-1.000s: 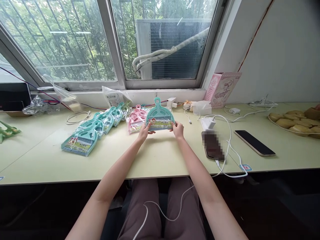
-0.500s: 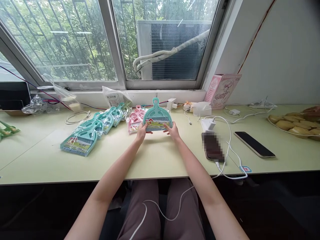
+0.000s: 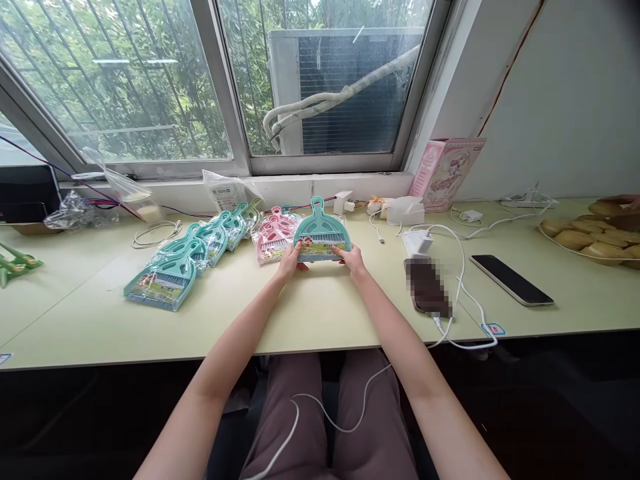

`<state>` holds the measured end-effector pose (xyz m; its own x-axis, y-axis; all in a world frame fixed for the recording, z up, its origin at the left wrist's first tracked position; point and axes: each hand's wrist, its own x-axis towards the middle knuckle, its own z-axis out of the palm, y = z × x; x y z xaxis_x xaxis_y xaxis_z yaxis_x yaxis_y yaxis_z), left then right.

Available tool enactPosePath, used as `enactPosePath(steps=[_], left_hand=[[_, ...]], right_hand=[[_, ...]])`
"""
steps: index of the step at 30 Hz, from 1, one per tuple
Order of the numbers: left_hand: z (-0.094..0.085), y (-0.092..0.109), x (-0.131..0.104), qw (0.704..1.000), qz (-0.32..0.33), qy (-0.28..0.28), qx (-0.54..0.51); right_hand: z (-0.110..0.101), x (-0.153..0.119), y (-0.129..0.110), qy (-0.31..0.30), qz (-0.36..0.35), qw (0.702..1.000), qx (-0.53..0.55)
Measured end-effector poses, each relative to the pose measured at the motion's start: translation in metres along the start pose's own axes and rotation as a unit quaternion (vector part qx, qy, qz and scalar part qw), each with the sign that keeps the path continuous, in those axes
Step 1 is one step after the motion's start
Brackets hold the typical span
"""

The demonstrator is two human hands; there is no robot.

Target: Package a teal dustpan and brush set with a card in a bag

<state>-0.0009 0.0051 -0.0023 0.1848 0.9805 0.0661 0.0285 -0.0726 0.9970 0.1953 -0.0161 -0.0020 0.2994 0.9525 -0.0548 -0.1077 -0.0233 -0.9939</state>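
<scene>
Between my two hands is a teal mini dustpan and brush set (image 3: 320, 230), wrapped in clear plastic with a printed label, its handle pointing away from me. My left hand (image 3: 290, 262) is closed on its lower left corner, the thumb on the front. My right hand (image 3: 352, 259) grips the lower right corner in the same way. Just left of it lie pink wrapped dustpan sets (image 3: 274, 235). Farther left, several teal wrapped dustpan sets (image 3: 163, 280) lie overlapping in a slanting row.
To the right are a charging phone (image 3: 429, 287) with a white cable, a black phone (image 3: 511, 280) and a plate of yellowish rounded pieces (image 3: 575, 238); a person's hand shows beside it. A pink box (image 3: 447, 175) stands by the window. A coiled cable (image 3: 156, 233) lies back left.
The view has shifted slightly. Both hands still hold the teal dustpan set, which appears a little farther right and tipped slightly differently.
</scene>
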Motion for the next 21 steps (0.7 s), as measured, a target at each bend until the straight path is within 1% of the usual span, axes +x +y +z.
enactPosePath(steps=[2, 4, 6, 7, 10, 13, 15, 18, 19, 21], left_hand=[[0.0, 0.0, 0.001, 1.0, -0.011, 0.016, 0.013], [0.0, -0.002, 0.003, 0.998, -0.025, 0.047, 0.018], [0.001, -0.004, 0.006, 0.997, -0.023, 0.074, 0.01], [0.001, -0.005, 0.007, 0.997, -0.017, 0.078, 0.003], [0.005, -0.007, 0.008, 0.998, -0.002, 0.067, -0.01], [0.006, -0.006, 0.008, 0.998, -0.005, 0.059, -0.015], [0.005, -0.004, 0.009, 0.997, -0.015, 0.067, -0.023], [0.001, -0.003, 0.01, 0.995, -0.025, 0.087, -0.036], [0.0, -0.003, 0.01, 0.995, -0.023, 0.09, -0.038], [0.0, -0.004, 0.01, 0.995, -0.014, 0.087, -0.038]], right_hand=[[0.0, 0.0, 0.002, -0.008, -0.008, 1.0, 0.01], [0.001, 0.002, 0.004, -0.014, -0.014, 1.0, 0.018], [0.001, 0.004, 0.006, -0.012, -0.02, 1.0, 0.016], [0.001, 0.006, 0.008, -0.01, -0.026, 1.0, 0.01], [-0.001, 0.011, 0.009, 0.004, -0.041, 0.999, -0.007], [-0.002, 0.013, 0.008, 0.009, -0.035, 0.999, -0.002], [-0.002, 0.011, 0.006, -0.011, -0.03, 0.999, 0.006], [0.0, 0.006, 0.004, -0.055, -0.04, 0.998, 0.003], [0.001, 0.005, 0.005, -0.058, -0.042, 0.997, -0.003], [0.001, 0.004, 0.005, -0.042, -0.039, 0.998, -0.015]])
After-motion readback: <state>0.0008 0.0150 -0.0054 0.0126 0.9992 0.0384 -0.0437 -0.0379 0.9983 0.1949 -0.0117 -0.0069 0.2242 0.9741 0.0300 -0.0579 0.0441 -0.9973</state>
